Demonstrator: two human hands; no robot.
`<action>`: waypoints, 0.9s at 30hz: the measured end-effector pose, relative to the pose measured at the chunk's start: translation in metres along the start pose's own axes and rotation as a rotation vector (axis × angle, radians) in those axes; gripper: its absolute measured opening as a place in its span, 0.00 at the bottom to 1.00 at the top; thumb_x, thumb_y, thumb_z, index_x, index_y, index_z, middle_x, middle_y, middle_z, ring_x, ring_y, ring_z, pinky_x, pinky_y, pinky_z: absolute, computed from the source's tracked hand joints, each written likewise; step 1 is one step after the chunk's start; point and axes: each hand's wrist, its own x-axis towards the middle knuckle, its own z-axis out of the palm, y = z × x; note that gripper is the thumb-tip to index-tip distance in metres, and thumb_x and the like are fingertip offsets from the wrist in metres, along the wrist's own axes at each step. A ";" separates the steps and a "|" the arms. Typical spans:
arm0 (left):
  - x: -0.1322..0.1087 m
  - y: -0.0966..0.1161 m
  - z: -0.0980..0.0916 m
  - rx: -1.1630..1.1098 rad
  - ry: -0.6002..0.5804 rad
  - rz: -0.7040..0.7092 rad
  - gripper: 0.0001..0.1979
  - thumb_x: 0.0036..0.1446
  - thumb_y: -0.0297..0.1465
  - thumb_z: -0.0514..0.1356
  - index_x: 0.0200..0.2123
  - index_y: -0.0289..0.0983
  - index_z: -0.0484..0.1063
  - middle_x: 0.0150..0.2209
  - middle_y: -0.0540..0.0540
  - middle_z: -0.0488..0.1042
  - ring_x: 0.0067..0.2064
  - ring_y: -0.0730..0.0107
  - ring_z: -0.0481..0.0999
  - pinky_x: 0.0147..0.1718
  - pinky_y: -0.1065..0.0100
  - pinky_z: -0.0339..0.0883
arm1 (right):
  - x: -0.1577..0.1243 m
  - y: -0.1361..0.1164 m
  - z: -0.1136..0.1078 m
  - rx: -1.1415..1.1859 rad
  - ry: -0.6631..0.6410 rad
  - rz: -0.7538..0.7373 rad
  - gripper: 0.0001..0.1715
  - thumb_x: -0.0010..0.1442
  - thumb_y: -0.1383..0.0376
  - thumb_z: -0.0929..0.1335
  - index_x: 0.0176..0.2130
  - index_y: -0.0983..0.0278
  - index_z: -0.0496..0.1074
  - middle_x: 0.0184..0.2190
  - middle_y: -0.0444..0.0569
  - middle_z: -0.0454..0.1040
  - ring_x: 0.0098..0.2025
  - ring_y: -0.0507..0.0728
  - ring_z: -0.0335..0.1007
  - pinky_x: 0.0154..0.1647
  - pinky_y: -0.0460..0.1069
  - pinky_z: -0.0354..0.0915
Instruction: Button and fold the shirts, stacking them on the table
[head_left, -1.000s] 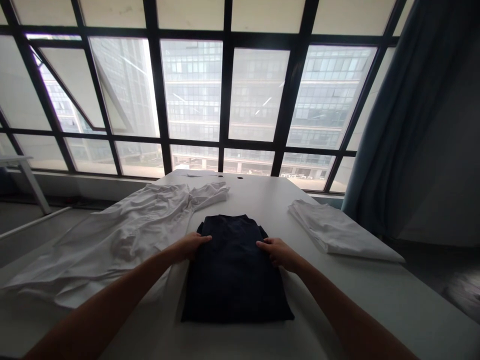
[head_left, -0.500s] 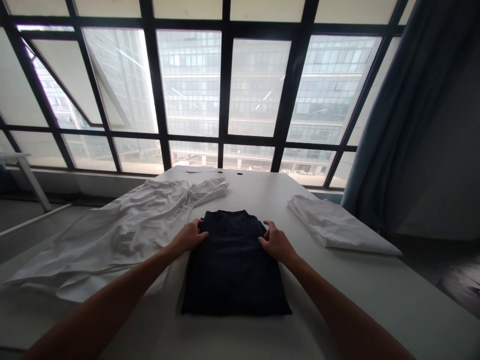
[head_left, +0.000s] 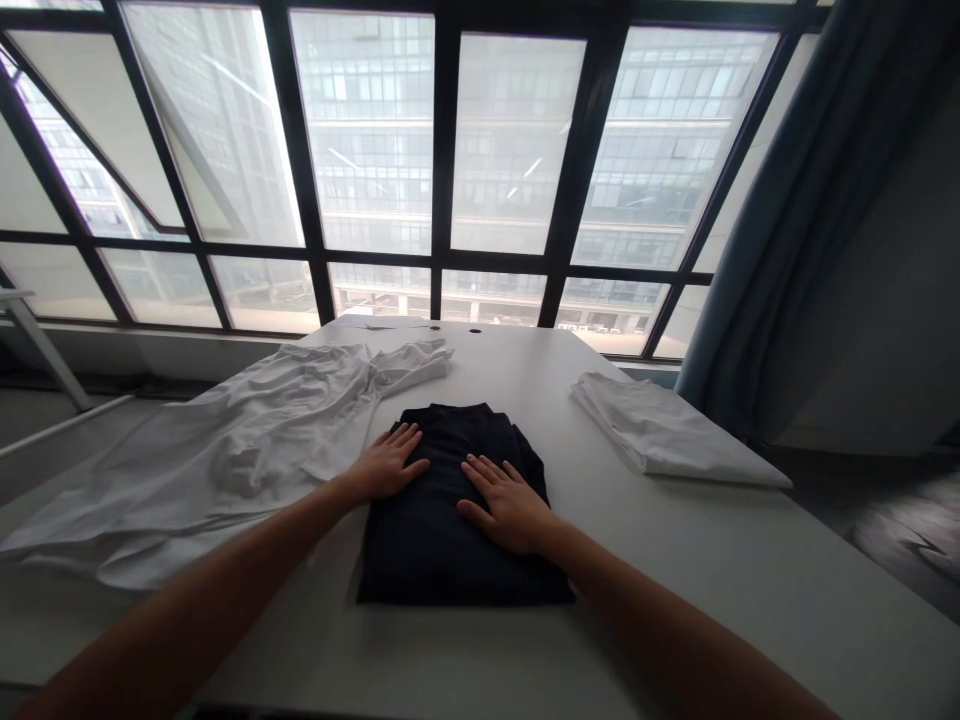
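A dark navy folded shirt [head_left: 450, 560] lies flat on the white table, its collar end pointing toward the windows. My left hand [head_left: 386, 463] rests palm down on its upper left part, fingers stretched out. On the shirt's right half lies my right hand [head_left: 506, 505], flat with its fingers extended. Neither hand grips the cloth. To the left, a white shirt [head_left: 247, 450] is spread out with wrinkles, close to my left forearm. A folded white garment [head_left: 667, 430] sits off to the right.
The white table [head_left: 517, 370] reaches up to large black-framed windows [head_left: 442, 150]. A blue-grey curtain [head_left: 757, 280] hangs at the right beyond the table edge. Another white table's leg [head_left: 49, 350] shows at the far left.
Both hands have let go of the navy shirt's upper side edges and now lie flat on it. My right hand has shifted inward. The view has tilted slightly down.
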 end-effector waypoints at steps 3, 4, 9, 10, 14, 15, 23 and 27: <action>0.005 -0.014 -0.007 0.008 0.001 -0.068 0.38 0.70 0.49 0.44 0.73 0.30 0.50 0.75 0.38 0.41 0.76 0.55 0.39 0.72 0.50 0.38 | 0.001 0.001 -0.002 -0.030 0.014 0.022 0.42 0.79 0.45 0.57 0.75 0.69 0.47 0.73 0.48 0.38 0.74 0.59 0.31 0.74 0.63 0.33; 0.004 -0.013 -0.008 0.015 0.023 -0.073 0.37 0.70 0.48 0.44 0.73 0.30 0.51 0.75 0.38 0.41 0.76 0.55 0.39 0.72 0.49 0.38 | 0.001 0.001 -0.003 -0.041 0.028 0.024 0.42 0.78 0.45 0.57 0.75 0.70 0.48 0.73 0.49 0.38 0.74 0.59 0.31 0.74 0.63 0.33; -0.027 0.027 -0.012 -0.045 0.106 0.166 0.35 0.72 0.49 0.43 0.73 0.34 0.54 0.74 0.39 0.45 0.75 0.55 0.40 0.72 0.49 0.38 | -0.001 0.008 -0.008 -0.051 0.136 0.051 0.39 0.78 0.50 0.58 0.74 0.72 0.52 0.72 0.52 0.41 0.74 0.60 0.32 0.74 0.62 0.33; -0.038 0.039 -0.012 -0.082 0.074 0.279 0.36 0.71 0.51 0.44 0.73 0.36 0.52 0.74 0.40 0.45 0.75 0.56 0.41 0.72 0.50 0.39 | -0.004 0.010 -0.009 -0.035 0.149 0.051 0.38 0.78 0.50 0.58 0.74 0.72 0.53 0.72 0.52 0.41 0.74 0.60 0.32 0.74 0.62 0.33; -0.082 0.076 -0.011 -0.146 -0.142 0.620 0.42 0.68 0.54 0.50 0.75 0.38 0.45 0.74 0.40 0.42 0.75 0.55 0.42 0.73 0.52 0.37 | -0.016 0.013 -0.005 0.036 0.132 0.001 0.37 0.78 0.52 0.56 0.75 0.70 0.50 0.73 0.51 0.39 0.74 0.59 0.31 0.75 0.61 0.34; -0.089 0.080 -0.011 -0.153 -0.166 0.633 0.43 0.68 0.54 0.51 0.75 0.38 0.43 0.74 0.39 0.42 0.75 0.54 0.42 0.73 0.51 0.38 | -0.018 0.013 -0.003 0.044 0.107 -0.008 0.37 0.78 0.52 0.56 0.75 0.69 0.49 0.73 0.51 0.39 0.74 0.59 0.31 0.75 0.61 0.34; -0.089 0.081 -0.010 -0.216 -0.187 0.571 0.39 0.69 0.53 0.49 0.75 0.42 0.45 0.74 0.42 0.45 0.75 0.56 0.44 0.73 0.53 0.40 | -0.023 0.006 0.014 0.022 0.040 0.039 0.38 0.78 0.51 0.55 0.75 0.71 0.49 0.72 0.54 0.38 0.74 0.65 0.31 0.74 0.66 0.34; -0.069 0.059 -0.001 -0.176 -0.118 0.404 0.37 0.71 0.52 0.44 0.75 0.40 0.47 0.74 0.43 0.44 0.75 0.60 0.43 0.72 0.57 0.40 | -0.032 -0.008 0.017 -0.020 0.038 0.062 0.43 0.77 0.46 0.56 0.75 0.72 0.48 0.72 0.55 0.36 0.74 0.66 0.29 0.74 0.67 0.32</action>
